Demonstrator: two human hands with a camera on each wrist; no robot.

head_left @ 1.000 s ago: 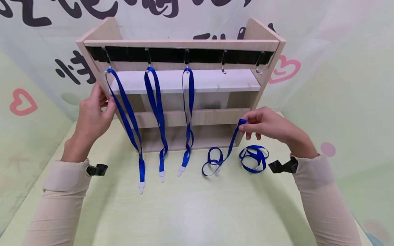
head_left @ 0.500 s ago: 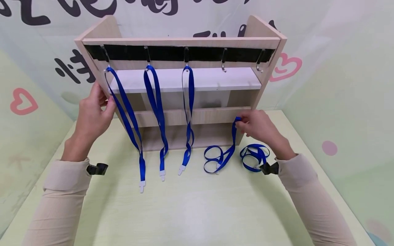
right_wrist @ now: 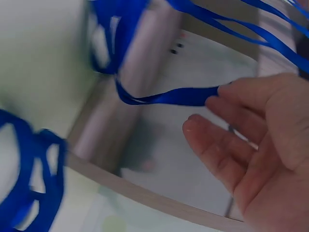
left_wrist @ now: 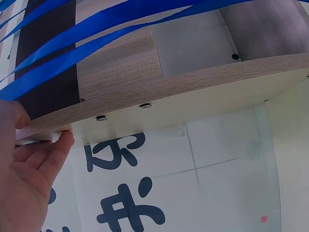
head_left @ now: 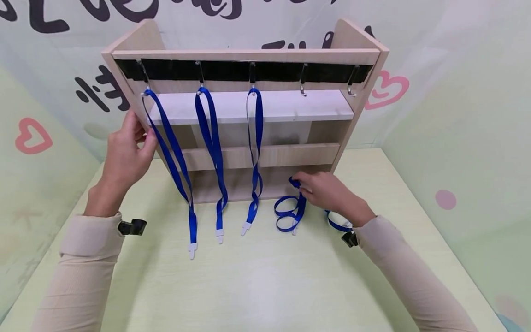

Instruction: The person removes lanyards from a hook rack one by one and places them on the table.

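My left hand grips the left side panel of a small wooden shelf unit. In the left wrist view the thumb lies on one side of that panel and the fingers on the other. My right hand pinches one end of a blue lanyard low before the shelf; its lower part lies looped on the table. In the right wrist view the strap runs from thumb and forefinger. Three blue lanyards hang from hooks: left, second and middle, white clips downward.
Two metal hooks, one right of the middle lanyard and one far right, bear nothing. Another coiled blue lanyard lies on the pale table, partly hidden by my right forearm. A printed wall sheet stands behind.
My right hand has moved left and down, bringing the raised end of the lanyard closer to its loops on the table. The left hand keeps its place on the panel.
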